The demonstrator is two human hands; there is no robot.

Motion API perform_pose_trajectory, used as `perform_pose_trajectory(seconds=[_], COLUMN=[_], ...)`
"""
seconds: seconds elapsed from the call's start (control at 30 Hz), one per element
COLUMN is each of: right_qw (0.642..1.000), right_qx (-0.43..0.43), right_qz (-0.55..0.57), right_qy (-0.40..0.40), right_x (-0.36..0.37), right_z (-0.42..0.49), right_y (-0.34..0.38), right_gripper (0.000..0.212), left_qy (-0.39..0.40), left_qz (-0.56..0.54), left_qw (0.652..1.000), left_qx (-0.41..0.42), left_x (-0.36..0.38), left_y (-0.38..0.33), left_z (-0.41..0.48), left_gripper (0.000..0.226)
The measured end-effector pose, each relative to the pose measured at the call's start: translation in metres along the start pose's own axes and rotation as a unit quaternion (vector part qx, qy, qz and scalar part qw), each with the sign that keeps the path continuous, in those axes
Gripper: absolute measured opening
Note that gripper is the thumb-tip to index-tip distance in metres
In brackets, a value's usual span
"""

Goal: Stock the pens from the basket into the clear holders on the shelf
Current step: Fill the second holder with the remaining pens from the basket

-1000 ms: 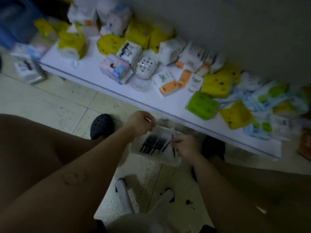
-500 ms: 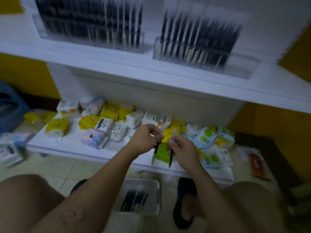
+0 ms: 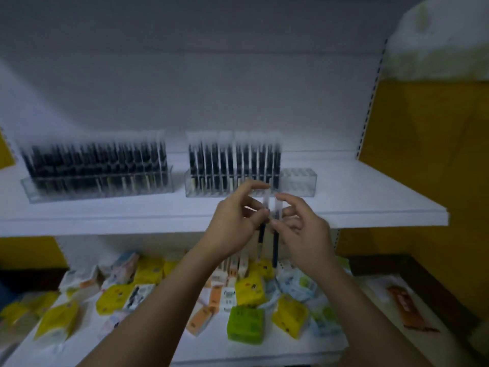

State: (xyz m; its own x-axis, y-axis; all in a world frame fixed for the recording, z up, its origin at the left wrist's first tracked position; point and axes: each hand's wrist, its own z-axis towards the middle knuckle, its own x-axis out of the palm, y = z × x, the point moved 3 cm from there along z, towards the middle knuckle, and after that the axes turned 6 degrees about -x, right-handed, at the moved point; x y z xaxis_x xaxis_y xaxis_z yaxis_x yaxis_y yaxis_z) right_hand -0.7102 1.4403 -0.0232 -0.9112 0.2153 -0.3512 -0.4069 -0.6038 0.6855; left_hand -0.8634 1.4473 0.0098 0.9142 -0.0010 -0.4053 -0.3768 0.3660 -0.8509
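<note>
Pinching a pen (image 3: 262, 229) between thumb and fingertips, the left hand (image 3: 235, 221) holds it upright in front of the white shelf (image 3: 370, 205), just beside the right hand (image 3: 301, 223), which grips a second pen (image 3: 275, 234) the same way. Both pens are slim sticks: a frosted, translucent cap on top and a dark barrel hanging below the fingers. They stand close together, nearly parallel, not clearly touching.

Just behind the hands sits the right clear holder (image 3: 296, 181), a long rectangular box of transparent plastic split into narrow slots; dark pens with pale caps fill most of it, and its right end shows only bare clear cells. To the left, well apart, the left clear holder (image 3: 98, 186) looks packed full. Motion blur smears both rows.

Below, on the lower shelf (image 3: 79, 337), lies a loose heap of soft packets (image 3: 246, 323) in yellow, lime green, orange and pale blue, glossy and crinkled. Some carry printed labels, but the writing is too blurred to read.
</note>
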Motion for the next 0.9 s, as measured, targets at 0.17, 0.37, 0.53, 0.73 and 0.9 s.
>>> perform_pose_trajectory(seconds=[0.17, 0.37, 0.53, 0.73, 0.9], right_qw=[1.0, 0.996, 0.989, 0.99, 0.991], right_qx=[-0.022, -0.05, -0.068, -0.063, -0.059], right_qz=[0.0, 0.015, -0.01, -0.024, -0.019], right_qy=[-0.008, -0.076, -0.128, -0.125, -0.121], right_x=[-0.023, -0.062, -0.086, -0.08, -0.068], right_z=[0.037, 0.086, 0.131, 0.169, 0.184], right_y=[0.007, 0.011, 0.006, -0.018, -0.031], right_gripper=[0.04, 0.042, 0.04, 0.038, 0.039], left_qy=[-0.001, -0.029, -0.089, -0.111, -0.104], left_qz=[0.049, 0.098, 0.088, 0.122, 0.13], left_qw=[0.998, 0.988, 0.98, 0.975, 0.978], left_qx=[0.049, 0.115, 0.153, 0.15, 0.122], left_x=[0.0, 0.005, 0.007, 0.015, 0.017], left_y=[-0.032, -0.075, -0.103, -0.095, -0.077], left_z=[0.035, 0.076, 0.114, 0.152, 0.165], left_gripper=[0.038, 0.033, 0.029, 0.025, 0.019])
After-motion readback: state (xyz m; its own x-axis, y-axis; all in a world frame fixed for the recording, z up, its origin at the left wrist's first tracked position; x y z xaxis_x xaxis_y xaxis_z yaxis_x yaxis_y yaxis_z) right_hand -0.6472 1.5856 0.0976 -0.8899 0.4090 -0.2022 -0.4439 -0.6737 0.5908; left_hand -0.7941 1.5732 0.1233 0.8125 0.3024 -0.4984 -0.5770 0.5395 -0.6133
